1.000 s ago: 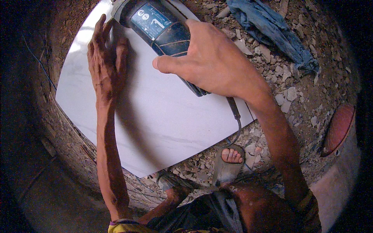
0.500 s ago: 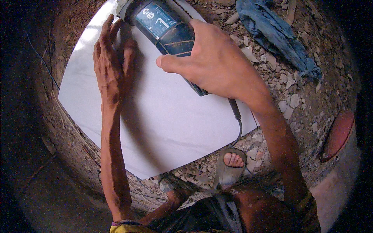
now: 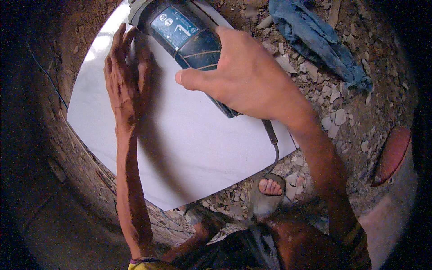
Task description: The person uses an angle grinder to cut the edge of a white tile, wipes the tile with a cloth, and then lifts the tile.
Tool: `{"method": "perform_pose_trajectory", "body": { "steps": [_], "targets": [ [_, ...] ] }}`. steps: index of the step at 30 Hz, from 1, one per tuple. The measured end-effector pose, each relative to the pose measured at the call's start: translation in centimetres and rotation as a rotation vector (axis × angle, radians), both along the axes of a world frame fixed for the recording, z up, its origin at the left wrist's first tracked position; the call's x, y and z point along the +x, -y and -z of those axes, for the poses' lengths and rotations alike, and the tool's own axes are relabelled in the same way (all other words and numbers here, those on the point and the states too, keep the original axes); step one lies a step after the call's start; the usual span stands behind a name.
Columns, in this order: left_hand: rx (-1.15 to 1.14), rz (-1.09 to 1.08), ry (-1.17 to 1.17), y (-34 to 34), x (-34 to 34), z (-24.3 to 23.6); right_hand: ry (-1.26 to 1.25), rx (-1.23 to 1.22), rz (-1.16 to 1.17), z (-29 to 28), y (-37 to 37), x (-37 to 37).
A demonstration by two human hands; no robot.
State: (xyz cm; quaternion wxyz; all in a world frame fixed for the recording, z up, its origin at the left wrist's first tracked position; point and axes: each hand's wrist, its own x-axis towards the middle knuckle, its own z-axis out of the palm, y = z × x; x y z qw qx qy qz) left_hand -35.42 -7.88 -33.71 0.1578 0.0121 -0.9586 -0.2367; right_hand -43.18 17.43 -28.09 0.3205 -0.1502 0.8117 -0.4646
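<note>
My right hand [image 3: 252,74] is wrapped round the dark blue body of an angle grinder [image 3: 180,33], thumb along its near side. The grinder's head and guard lie at the top edge of the view, partly cut off, and its disc does not show. Beneath it is a large white tile [image 3: 216,148] with faint grey veins. My left hand [image 3: 123,74] lies on the tile left of the grinder, holding nothing. Its fingers stretch forward, with the tips close to the guard; whether they touch it I cannot tell.
The grinder's black cord [image 3: 276,153] drops off the tile's near edge beside my sandalled foot [image 3: 267,193]. Broken rubble [image 3: 330,99] covers the ground to the right, with a blue cloth [image 3: 315,42] on it. A reddish round object [image 3: 392,155] sits at the far right.
The grinder and my right hand have shifted slightly left and toward me. My left hand has moved a little the same way, still flat on the tile.
</note>
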Motion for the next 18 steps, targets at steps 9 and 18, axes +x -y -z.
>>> {"method": "perform_pose_trajectory", "body": {
  "steps": [9,18],
  "targets": [
    [-0.097,0.008,0.026,-0.2,0.3,-0.6,0.023,-0.032,-0.002,-0.4,-0.1,0.0],
    [-0.074,0.068,-0.052,-0.1,0.2,-0.5,-0.002,-0.018,0.016,-0.7,-0.7,0.6]
  ]
}}
